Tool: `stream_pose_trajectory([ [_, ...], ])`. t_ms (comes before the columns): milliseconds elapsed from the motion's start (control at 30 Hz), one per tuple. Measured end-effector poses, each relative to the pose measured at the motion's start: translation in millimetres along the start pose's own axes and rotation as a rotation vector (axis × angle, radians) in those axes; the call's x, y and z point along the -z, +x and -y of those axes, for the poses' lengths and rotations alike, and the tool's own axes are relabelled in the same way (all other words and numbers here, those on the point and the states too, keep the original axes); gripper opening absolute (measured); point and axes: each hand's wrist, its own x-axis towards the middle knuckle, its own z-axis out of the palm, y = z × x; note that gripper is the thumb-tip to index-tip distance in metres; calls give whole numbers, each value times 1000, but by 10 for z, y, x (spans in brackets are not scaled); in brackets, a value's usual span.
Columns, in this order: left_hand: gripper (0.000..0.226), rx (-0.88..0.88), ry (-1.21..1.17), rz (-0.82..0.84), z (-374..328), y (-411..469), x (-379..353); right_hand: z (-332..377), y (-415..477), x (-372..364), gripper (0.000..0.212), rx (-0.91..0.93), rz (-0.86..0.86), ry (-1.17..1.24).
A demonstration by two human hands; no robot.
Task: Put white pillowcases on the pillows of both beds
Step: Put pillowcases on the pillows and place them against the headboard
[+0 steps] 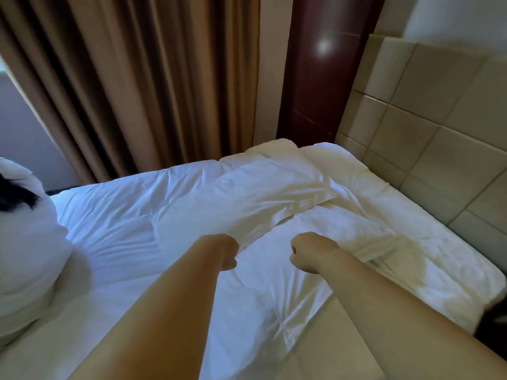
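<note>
The bed (115,215) fills most of your view, its white sheet rumpled, with bare beige mattress showing at the near right corner. Behind it hang brown curtains (123,86), and beside them stands a dark red wooden panel (321,72). To the right, a padded headboard (439,127) of beige squares runs along the bed's edge.

At the far left, partly cut off, another person in a white top (30,242) leans at the bedside.

A pillow (219,198) lies across the middle of the bed, already in white cloth, its loose open end trailing toward the headboard. Just beside it, nearer you, a second pillow (343,229) lies along the headboard side; you cannot tell whether it is covered. A flat white pillowcase (263,292) lies spread under your hands, creased, its near edge reaching the bare mattress.

Your left hand (223,252) is closed into a fist, pinching a fold of the white cloth where the first pillow meets the flat pillowcase. Your right hand (310,252) is also curled into a fist, close above the pillowcase; whether it grips any cloth cannot be told.
</note>
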Motion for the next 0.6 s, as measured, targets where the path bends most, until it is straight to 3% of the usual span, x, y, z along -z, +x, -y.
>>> stream_pose_trajectory([
  [300,30,-66,104,-54,-122,325,609,-605,139,213,12,-162,-58,91],
  [600,30,-193,209,-51,-916,963,1101,-1704,384,71,22,-293,-65,232],
])
